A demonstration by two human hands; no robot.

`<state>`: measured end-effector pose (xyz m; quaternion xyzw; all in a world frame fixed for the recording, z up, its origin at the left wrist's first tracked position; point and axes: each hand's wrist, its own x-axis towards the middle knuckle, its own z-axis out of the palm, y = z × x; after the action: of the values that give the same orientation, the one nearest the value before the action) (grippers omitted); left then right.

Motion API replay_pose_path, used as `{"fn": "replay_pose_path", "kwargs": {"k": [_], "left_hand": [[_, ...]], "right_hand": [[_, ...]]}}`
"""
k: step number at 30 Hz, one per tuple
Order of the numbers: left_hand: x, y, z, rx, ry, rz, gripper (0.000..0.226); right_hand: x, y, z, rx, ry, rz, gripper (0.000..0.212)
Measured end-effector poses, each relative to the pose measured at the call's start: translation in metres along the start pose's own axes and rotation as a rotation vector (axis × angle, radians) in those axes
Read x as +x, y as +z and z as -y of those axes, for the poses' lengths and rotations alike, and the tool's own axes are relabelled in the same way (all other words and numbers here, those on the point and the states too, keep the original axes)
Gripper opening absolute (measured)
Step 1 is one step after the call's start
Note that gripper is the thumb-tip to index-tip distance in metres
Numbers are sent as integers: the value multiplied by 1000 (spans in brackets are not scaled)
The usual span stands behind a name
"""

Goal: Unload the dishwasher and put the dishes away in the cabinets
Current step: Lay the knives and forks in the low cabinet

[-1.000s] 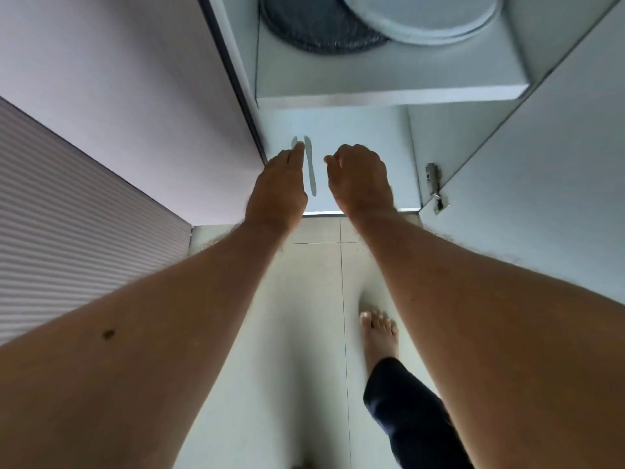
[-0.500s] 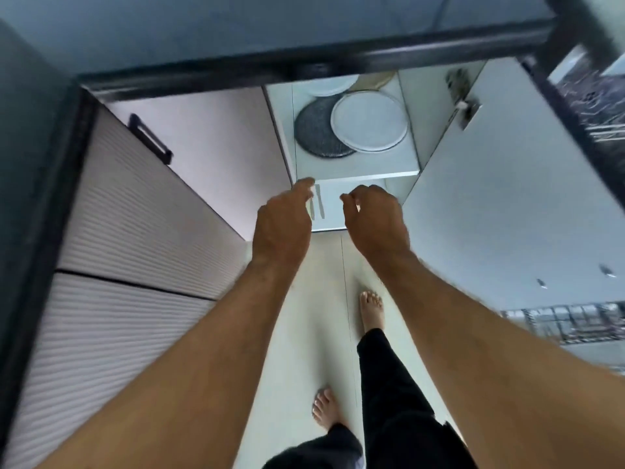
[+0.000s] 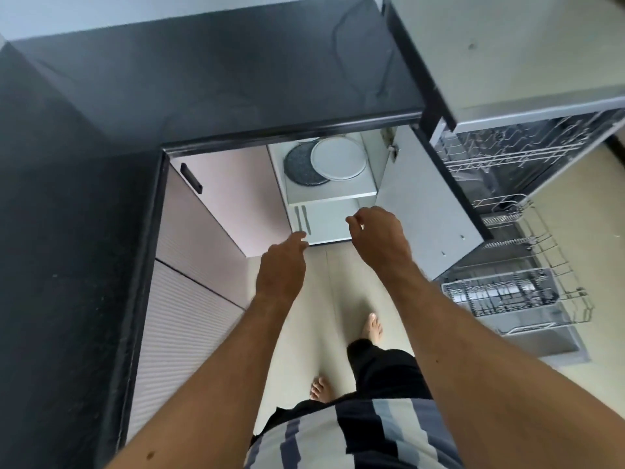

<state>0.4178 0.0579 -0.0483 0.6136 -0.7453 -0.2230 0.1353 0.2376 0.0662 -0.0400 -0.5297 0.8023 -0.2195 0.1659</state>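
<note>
Dishes first: a white plate [image 3: 339, 158] sits on the upper shelf [image 3: 331, 195] of the open low cabinet, overlapping a dark speckled plate [image 3: 299, 165] beside it, and two pieces of cutlery [image 3: 300, 218] lie on the cabinet floor below, near the left wall. Both hands are out in front of that opening holding nothing. Left hand [image 3: 280, 270] has its fingers loosely extended, tips just short of the cabinet's bottom edge near the cutlery; right hand [image 3: 380, 236] hangs with fingers softly curled, not clamped on anything. The cabinet door [image 3: 427, 211] swings out to the right, and right behind it is the open dishwasher [image 3: 507, 170] with its lower rack [image 3: 514, 296] pulled out over the floor. My guess is this drop-off is done and the next trip goes back to the rack. Risk-wise, the dark table [image 3: 236, 79] edge overhangs the cabinet, so standing up carelessly could mean a bumped head, and the door plus rack pinch the floor space on the right, easy to catch a shin or bare foot. Open room is mostly straight back along the floor.
</note>
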Motion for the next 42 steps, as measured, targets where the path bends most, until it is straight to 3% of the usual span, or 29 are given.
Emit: {"fn": "replay_pose_path", "kwargs": {"k": [10,17,21,30,34,42], "left_hand": [[-16,18,-56,-14,229,-124,65],[-61,57,-100,22,384,-130,40],[-117,89,-146,18,443,-51,42],[-184,123,-253,12,572,58,49],[-195,139,-269,27,617,121,49],[-168,176,-286,53,639,266,50]], "right_hand": [[-27,-55,-43,3,41,-112,28],[-88,-93,-118,-36,12,-44,27],[-139,-130,-184,-93,38,59,30],[-204,-188,-275,-109,174,-65,33],[-219,-197,-306,18,288,-92,26],[-207,-196,-336,28,380,-124,25]]}}
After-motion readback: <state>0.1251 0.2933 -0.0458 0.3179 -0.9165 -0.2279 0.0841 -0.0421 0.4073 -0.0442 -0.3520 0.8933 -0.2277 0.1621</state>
